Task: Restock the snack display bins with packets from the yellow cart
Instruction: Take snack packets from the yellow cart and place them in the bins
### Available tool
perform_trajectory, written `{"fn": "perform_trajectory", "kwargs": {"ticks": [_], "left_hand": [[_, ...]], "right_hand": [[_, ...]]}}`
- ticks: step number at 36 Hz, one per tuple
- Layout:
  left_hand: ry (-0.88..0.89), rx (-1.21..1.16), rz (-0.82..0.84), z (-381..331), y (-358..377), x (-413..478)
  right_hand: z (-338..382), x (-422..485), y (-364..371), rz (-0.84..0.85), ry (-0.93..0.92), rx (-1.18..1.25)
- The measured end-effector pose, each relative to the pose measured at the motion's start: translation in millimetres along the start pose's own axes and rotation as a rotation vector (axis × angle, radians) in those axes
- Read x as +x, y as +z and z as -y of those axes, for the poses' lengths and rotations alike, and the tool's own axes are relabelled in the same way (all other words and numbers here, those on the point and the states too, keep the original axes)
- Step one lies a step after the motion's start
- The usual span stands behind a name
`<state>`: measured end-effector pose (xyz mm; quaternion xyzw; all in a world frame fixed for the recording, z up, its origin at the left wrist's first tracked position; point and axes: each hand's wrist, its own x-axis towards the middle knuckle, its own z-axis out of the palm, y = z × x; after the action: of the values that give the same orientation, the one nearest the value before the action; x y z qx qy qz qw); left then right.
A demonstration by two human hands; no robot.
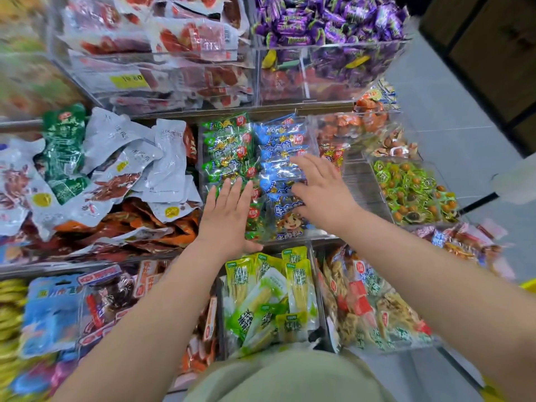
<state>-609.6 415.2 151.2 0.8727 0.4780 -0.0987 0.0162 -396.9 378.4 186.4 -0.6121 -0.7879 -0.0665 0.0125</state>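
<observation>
Both my hands reach into a clear middle-shelf bin (290, 237) that holds green packets (229, 146) on its left side and blue packets (282, 140) on its right. My left hand (229, 211) lies flat, fingers straight, on the green packets. My right hand (322, 188) rests with spread fingers on the blue packets. Neither hand holds a packet. Of the yellow cart only a sliver (529, 285) shows at the right edge.
Acrylic bins surround this one: red-and-white packets (185, 42) and purple candies (333, 21) above, silver and green bags (110, 158) left, green-wrapped snacks (412, 190) right, yellow-green packets (272, 294) below. Grey floor (452, 117) lies to the right.
</observation>
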Motion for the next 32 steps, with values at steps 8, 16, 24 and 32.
{"fn": "perform_trajectory", "kwargs": {"ticks": [8,16,24,32], "left_hand": [[-0.034,-0.031,0.006,1,-7,12],[-0.031,0.016,-0.017,-2,-4,9],[-0.047,0.004,-0.026,-4,0,10],[-0.068,-0.004,-0.001,-6,-1,13]], "right_hand": [[-3,0,10,0.019,0.014,0.078],[1,-25,19,-0.042,-0.049,-0.004],[22,-2,33,0.172,0.027,-0.198],[-1,39,26,0.281,0.038,-0.133]]}}
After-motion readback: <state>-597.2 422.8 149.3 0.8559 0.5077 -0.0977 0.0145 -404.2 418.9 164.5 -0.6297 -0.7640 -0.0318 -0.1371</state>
